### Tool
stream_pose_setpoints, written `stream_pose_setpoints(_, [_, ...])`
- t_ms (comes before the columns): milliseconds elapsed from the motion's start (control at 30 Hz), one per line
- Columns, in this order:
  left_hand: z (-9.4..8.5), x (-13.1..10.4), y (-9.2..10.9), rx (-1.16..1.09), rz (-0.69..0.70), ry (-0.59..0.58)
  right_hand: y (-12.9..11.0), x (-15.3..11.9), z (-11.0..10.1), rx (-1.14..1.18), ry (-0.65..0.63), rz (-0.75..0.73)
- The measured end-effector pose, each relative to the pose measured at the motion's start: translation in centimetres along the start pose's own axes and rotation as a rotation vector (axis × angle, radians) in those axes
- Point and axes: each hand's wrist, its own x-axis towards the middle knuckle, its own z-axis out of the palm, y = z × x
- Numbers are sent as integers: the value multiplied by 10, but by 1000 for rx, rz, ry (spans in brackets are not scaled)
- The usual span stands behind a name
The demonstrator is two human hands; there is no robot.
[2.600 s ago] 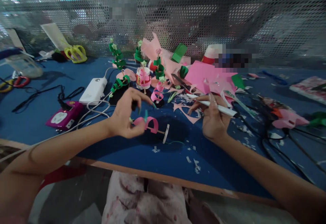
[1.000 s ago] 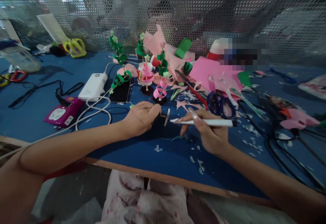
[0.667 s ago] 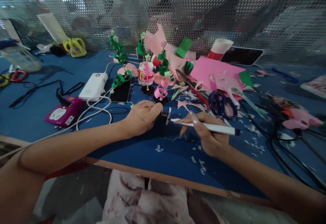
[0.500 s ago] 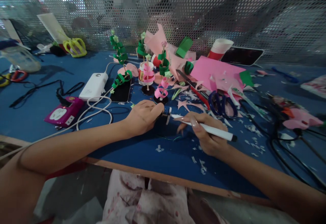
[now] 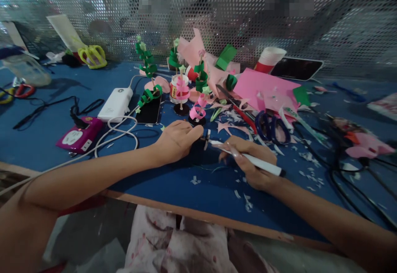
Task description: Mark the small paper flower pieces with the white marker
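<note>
Head view — left hand (image 5: 176,142) gripping stick (image 5: 202,139), disc (image 5: 207,140) just beside; right hand (image 5: 259,151) grasping marker (image 5: 265,166)

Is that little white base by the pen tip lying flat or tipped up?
Tipped up: the white base shows nearly edge-on beside the left hand.

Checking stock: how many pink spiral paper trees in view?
2, each on a black disc: the back tree before the white tub, the front tree nearer and to its right. Another may be hidden in the left hand, where a stick shows.
</note>
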Motion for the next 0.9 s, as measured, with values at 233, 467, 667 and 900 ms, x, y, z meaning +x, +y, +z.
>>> stream_pose_setpoints(233, [0, -1, 0, -20, -12, -49, 6, 3, 3, 68, 2, -108])
stream_pose_setpoints(467, [1, 1, 1, 4, -14, -37, 7, 6, 3, -58, -78, -278])
stream_pose_setpoints(667, [3, 1, -1, -2, -24, -60, 4, 7, 6, -136, 16, -225])
stream_pose_setpoints(900, [3, 2, -2, 9, -45, -84, 7, 10, 7, -120, 9, -235])
